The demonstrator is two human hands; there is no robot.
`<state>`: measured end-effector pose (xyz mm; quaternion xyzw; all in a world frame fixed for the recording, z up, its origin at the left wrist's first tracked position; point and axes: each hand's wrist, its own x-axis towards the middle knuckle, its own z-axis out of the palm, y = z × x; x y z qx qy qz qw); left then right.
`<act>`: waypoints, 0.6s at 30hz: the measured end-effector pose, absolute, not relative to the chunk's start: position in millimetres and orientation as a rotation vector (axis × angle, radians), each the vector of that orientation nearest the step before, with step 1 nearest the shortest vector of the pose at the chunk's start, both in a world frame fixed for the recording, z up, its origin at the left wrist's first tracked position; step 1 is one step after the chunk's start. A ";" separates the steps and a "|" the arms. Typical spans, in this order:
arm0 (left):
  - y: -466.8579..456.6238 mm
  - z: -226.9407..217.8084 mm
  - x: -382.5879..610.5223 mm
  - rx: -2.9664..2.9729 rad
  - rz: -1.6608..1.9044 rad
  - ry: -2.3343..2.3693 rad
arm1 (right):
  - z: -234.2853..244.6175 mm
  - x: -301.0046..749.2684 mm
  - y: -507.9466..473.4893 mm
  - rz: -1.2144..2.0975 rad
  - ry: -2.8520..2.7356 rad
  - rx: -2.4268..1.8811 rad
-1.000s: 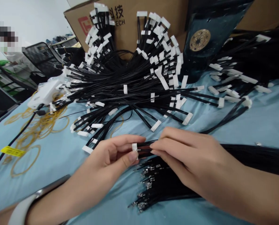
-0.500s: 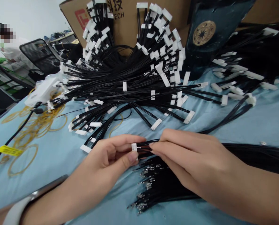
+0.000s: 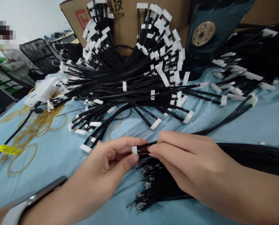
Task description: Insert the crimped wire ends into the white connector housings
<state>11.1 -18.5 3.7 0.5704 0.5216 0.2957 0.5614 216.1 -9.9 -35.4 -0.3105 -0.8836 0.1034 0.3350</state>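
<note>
Between the thumb and fingers of my left hand [image 3: 117, 162] is a small white connector housing [image 3: 134, 150]. Black wires [image 3: 144, 145] run from its right side toward my right hand [image 3: 188, 159], whose thumb and fingertips pinch a black wire close to the housing. The exact wire tips at the housing are too small to make out. Below my right hand lies a thick bundle of loose black wires [image 3: 169, 184], with bare metal crimp terminals [image 3: 141, 201] at their left ends.
A big pile of black wire harnesses [image 3: 120, 72] with white connectors lies behind my hands, against a cardboard box [image 3: 71, 9]. Yellow rubber bands [image 3: 43, 122] and a white power strip [image 3: 42, 92] are left. A dark pouch [image 3: 207, 37] stands back right, near more harnesses [image 3: 245, 72].
The fingertips of my right hand have shifted slightly left, closer to the connector housing. The housing has turned a little in my left fingers.
</note>
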 end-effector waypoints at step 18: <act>-22.4 3.0 10.8 1.555 0.648 1.355 | -28.1 206.2 -8.9 0.291 -2.301 -0.845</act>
